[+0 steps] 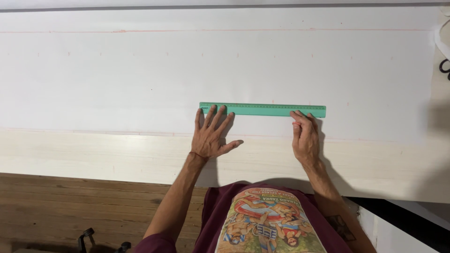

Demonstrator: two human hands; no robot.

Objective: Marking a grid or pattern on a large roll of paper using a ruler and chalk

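Note:
A long green ruler (pixel 262 109) lies flat on a wide white sheet (pixel 140 75) that bears faint red lines and marks. My left hand (pixel 212 136) is spread flat on the sheet, its fingertips pressing the ruler's left end. My right hand (pixel 304 136) rests near the ruler's right part with its fingers curled around a small red marking piece (pixel 296 124), whose tip is just below the ruler's edge.
The sheet covers a pale wooden board (pixel 93 154) that runs across the view. A wood plank floor (pixel 70 206) shows below at the left, with dark clamp-like handles (pixel 86 236) at the bottom edge. Black cord loops (pixel 444 68) sit at the far right.

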